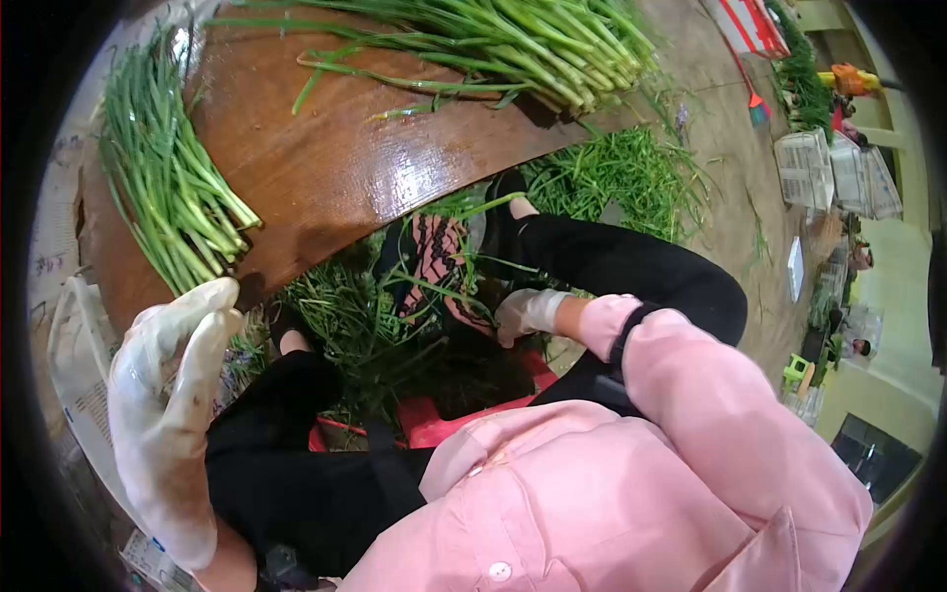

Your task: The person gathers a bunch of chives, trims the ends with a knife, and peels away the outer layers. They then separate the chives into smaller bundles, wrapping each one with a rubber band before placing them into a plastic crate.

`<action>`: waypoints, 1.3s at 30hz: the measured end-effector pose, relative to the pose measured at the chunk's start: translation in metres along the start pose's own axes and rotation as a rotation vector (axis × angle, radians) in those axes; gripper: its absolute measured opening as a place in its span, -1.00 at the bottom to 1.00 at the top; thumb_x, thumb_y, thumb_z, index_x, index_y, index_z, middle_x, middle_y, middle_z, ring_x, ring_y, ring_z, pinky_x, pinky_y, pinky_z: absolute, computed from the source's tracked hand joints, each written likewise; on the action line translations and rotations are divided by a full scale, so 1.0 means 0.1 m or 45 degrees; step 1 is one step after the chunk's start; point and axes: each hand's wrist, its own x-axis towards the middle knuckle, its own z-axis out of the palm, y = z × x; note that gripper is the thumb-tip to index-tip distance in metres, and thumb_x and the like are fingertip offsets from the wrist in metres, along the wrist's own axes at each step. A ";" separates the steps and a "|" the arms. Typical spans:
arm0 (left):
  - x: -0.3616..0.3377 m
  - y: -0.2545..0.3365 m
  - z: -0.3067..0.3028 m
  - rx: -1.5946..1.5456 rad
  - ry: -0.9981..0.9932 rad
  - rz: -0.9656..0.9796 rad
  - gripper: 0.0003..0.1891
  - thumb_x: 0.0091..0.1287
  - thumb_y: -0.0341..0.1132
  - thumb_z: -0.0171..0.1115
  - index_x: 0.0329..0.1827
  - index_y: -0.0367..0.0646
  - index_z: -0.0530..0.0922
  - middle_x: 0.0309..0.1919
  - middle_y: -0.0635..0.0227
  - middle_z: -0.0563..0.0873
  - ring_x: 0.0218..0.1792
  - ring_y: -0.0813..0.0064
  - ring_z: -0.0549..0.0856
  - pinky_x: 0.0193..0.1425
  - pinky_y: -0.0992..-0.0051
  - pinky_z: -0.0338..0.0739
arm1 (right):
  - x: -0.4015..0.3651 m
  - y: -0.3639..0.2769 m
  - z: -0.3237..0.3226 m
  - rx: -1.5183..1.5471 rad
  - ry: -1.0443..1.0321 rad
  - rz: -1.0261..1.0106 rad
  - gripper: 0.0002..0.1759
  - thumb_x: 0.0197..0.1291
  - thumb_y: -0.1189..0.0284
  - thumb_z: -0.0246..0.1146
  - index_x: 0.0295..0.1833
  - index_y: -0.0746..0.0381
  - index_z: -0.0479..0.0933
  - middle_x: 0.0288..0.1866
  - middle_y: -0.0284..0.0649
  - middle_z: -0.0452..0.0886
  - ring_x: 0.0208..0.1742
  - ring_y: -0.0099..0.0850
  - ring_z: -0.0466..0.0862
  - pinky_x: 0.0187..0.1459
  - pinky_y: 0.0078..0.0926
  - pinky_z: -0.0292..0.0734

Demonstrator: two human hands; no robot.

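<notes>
My left hand point(168, 409), in a white glove, is raised at the left, close to the cut ends of a bundle of long green stalks with pale bases point(173, 187). Its fingers and thumb are bent but apart, and I see nothing held in them. Down between my knees is my right hand point(528, 314), also gloved. Its fingers point toward loose greens and a pink cloth with black patterning point(439, 261); they are partly hidden, so any grip there cannot be made out. A larger bundle of green stalks point(552, 49) lies across the far side of the brown tabletop point(335, 168).
Loose green leaves point(631, 173) are heaped on the floor under and beyond the table edge. Red plastic point(434, 419) shows beneath me. White crates point(804, 168) stand at the right, and a white rack-like object point(79, 345) is at the left. People are in the background.
</notes>
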 end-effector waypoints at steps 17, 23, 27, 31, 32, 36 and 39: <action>-0.62 0.44 0.39 -0.110 -0.467 0.545 -0.18 0.20 -0.22 0.54 0.56 -0.06 0.39 0.41 0.04 0.52 0.20 0.23 0.66 0.29 0.37 0.56 | -3.72 -1.03 -0.64 0.597 0.886 -0.869 -0.72 0.13 0.25 0.46 -0.23 0.26 0.67 -0.36 -0.31 0.66 -0.29 -0.49 0.60 -0.19 -0.41 0.48; -0.73 0.77 0.53 -0.377 -0.710 0.353 -0.65 0.33 -0.36 0.35 0.16 -0.24 0.67 -0.12 0.16 0.76 -0.07 0.27 0.72 0.15 0.40 0.58 | -4.05 -1.21 -0.85 0.110 1.379 -1.351 -0.64 -0.05 0.28 0.57 -0.28 0.31 0.66 -0.35 -0.21 0.60 -0.26 -0.45 0.66 -0.21 -0.43 0.49; -0.68 0.42 0.53 -0.643 -0.259 0.451 -0.83 0.44 -0.42 0.21 -0.05 -0.32 0.68 -0.27 0.21 0.74 -0.19 0.43 0.70 0.02 0.43 0.56 | -3.76 -0.80 -0.88 0.761 1.564 -0.978 -0.59 0.01 0.19 0.52 -0.25 0.32 0.66 -0.34 -0.10 0.61 -0.24 -0.25 0.67 -0.16 -0.32 0.51; -0.65 0.04 0.39 0.348 0.247 1.293 -0.79 0.41 -0.46 0.16 0.03 -0.26 0.67 -0.13 0.17 0.74 -0.05 0.31 0.71 0.12 0.39 0.56 | -3.20 -0.43 -0.78 -0.373 1.730 0.274 -0.45 0.05 0.09 0.49 0.01 0.29 0.68 0.12 0.14 0.68 0.21 0.10 0.62 0.14 -0.11 0.58; -0.58 -0.15 0.47 0.375 0.283 1.295 -0.76 0.33 -0.46 0.18 0.03 -0.26 0.66 -0.08 0.15 0.74 0.02 0.19 0.72 0.17 0.33 0.56 | -3.26 -0.59 -0.78 -0.199 1.810 -0.028 -0.37 0.05 0.12 0.50 0.15 0.29 0.63 0.21 0.16 0.64 0.30 0.12 0.57 0.26 -0.11 0.52; -0.48 -0.44 0.81 -0.457 -0.293 0.811 -0.74 0.32 -0.54 0.24 0.06 -0.28 0.66 -0.03 0.06 0.74 0.05 0.07 0.74 0.23 0.31 0.62 | -2.83 -1.22 -0.65 0.004 1.884 -1.240 -0.16 0.05 0.27 0.53 0.47 0.29 0.45 0.30 0.07 0.63 0.31 -0.08 0.62 0.33 -0.20 0.48; -0.82 0.05 0.61 -0.071 0.191 1.200 -0.80 0.54 -0.38 0.06 -0.12 -0.26 0.65 -0.19 0.21 0.73 -0.13 0.20 0.69 0.08 0.33 0.58 | -2.85 -1.27 -0.59 1.123 0.939 -1.023 -0.51 0.16 0.42 0.51 0.20 0.34 0.67 0.01 -0.22 0.79 0.09 -0.39 0.72 0.23 -0.47 0.54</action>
